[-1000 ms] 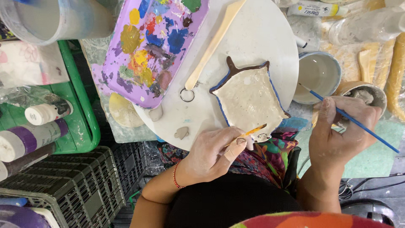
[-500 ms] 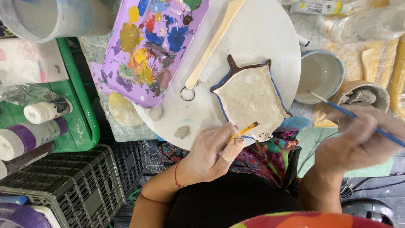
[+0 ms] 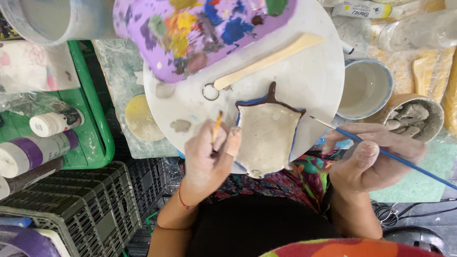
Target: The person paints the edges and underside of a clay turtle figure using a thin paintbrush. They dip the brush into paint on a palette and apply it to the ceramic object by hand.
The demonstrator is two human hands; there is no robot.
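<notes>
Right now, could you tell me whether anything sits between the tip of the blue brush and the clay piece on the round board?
Nothing visible does. The right hand holds the blue brush, whose tip ends just beside the right edge of the clay piece; only bare round board shows in that small gap.

Bright, even overhead light; soft shadows beneath the round white turntable disc (image 3: 304,90). Right of it, mild motion blur; edges slightly stretched.

You are in a craft workshop: a paint-smeared purple palette (image 3: 204,33), paint bottles (image 3: 35,154), a clay piece (image 3: 266,138) and a water cup (image 3: 364,88) crowd the table.
</notes>
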